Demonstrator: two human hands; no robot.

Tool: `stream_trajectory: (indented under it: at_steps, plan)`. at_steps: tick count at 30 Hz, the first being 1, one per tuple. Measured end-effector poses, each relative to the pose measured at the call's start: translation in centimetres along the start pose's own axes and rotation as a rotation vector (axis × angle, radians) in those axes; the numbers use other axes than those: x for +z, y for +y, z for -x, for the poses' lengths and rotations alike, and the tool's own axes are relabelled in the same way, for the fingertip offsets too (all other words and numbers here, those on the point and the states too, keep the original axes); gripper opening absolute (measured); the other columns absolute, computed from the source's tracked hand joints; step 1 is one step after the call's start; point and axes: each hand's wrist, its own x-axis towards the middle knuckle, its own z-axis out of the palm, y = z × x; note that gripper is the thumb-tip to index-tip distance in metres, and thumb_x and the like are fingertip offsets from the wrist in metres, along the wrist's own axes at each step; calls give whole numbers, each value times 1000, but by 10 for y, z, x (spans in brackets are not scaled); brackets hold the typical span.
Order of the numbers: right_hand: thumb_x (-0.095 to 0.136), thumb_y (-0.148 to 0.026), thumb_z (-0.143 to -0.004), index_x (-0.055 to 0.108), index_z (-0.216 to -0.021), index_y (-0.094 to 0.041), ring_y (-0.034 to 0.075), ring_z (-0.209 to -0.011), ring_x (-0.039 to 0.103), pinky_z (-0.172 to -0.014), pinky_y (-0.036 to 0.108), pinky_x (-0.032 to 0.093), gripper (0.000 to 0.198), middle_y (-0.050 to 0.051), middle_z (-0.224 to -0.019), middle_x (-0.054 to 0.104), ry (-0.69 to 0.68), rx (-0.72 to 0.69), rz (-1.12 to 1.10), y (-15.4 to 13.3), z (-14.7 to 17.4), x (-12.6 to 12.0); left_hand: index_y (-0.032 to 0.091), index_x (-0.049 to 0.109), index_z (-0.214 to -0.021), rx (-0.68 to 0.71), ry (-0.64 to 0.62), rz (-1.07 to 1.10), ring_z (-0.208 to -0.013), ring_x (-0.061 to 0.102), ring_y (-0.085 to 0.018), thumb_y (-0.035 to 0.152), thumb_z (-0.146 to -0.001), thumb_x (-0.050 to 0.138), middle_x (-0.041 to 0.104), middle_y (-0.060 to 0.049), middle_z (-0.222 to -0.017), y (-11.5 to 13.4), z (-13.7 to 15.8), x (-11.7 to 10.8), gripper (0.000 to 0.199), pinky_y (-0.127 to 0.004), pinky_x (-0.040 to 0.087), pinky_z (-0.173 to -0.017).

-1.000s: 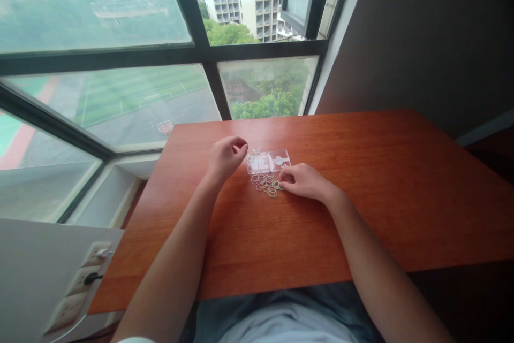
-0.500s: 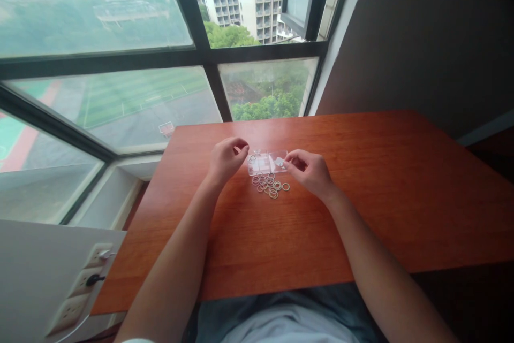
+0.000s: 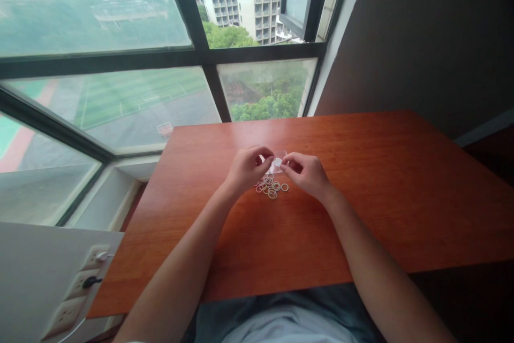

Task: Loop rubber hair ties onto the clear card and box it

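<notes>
My right hand [image 3: 307,172] is closed in a pinch on a small whitish piece [image 3: 277,162], too small to identify. Close beside it on the left, my left hand [image 3: 251,165] also has thumb and forefinger pinched together; whatever lies between those tips is hidden. Beneath and behind both hands is a clear plastic box [image 3: 283,154], with its left part covered by my left hand. Several pale rings [image 3: 272,186] lie in a loose heap on the table just in front of the box, some overlapping.
The reddish-brown wooden table [image 3: 385,188] extends to both sides. Large windows [image 3: 257,53] with dark frames stand beyond its far edge, one pane swung open. At lower left, wall sockets [image 3: 78,284] hold plugs and a white cable.
My left hand has moved right, over the left part of the clear box, and its fingertips are now close to those of my right hand. My right hand has barely moved.
</notes>
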Motion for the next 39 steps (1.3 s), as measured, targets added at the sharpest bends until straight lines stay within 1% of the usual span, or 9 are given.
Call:
stream_trajectory:
  at_steps: [2,5,10,16,24,28,34,39]
  plan:
    - [59,-28,-82,66,-81,-18,9,-50,42,-51,21,33,12,-5,-55,50,-10,-10,-6,0,0,0,16,66,-82,35,-69,24,-57,55,-8,17,-80,57,67,-1,-75,11,2,9,10,-18,41,-54]
    - [59,-29,-82,66,-82,-17,9,-50,42,-50,21,33,13,-4,-55,50,-4,-9,0,0,0,0,16,65,-84,30,-67,31,-55,54,-7,15,-81,55,68,-1,-74,17,4,16,11,-18,40,-52]
    - [59,-30,-82,66,-82,-18,9,-49,41,-50,21,32,14,-5,-55,49,8,-9,-2,0,-1,0,16,67,-85,41,-59,16,-56,54,-8,15,-79,55,68,-2,-75,12,3,12,13,-18,41,-53]
    - [62,-27,-79,65,-80,-18,9,-51,44,-51,21,35,10,-4,-56,53,59,14,5,0,-1,-1,16,68,-83,53,-98,-1,-56,55,-8,15,-78,58,66,-1,-73,12,2,9,11,-18,41,-53]
    - [61,-28,-80,65,-79,-18,9,-50,44,-51,21,35,11,-4,-55,53,58,13,19,2,-1,1,16,67,-78,46,-85,-9,-55,53,-8,17,-78,59,64,0,-69,11,2,9,8,-18,41,-53]
    - [61,-28,-80,65,-79,-18,9,-50,44,-52,21,35,11,-4,-55,52,63,17,22,2,-1,0,16,67,-78,44,-79,-17,-57,54,-8,17,-78,59,66,-1,-72,9,1,8,8,-18,42,-54]
    - [60,-26,-79,64,-78,-18,9,-50,45,-52,21,36,9,-4,-57,54,62,26,24,1,-1,-1,16,66,-78,34,-63,-60,-57,55,-9,18,-78,59,66,-2,-72,1,0,3,8,-19,42,-54]
    - [60,-25,-79,62,-76,-18,9,-50,45,-52,21,36,7,-5,-55,52,72,26,14,2,-1,-1,16,67,-79,-19,43,-122,-59,57,-11,21,-79,59,67,-2,-70,-21,-3,-15,10,-21,43,-56]
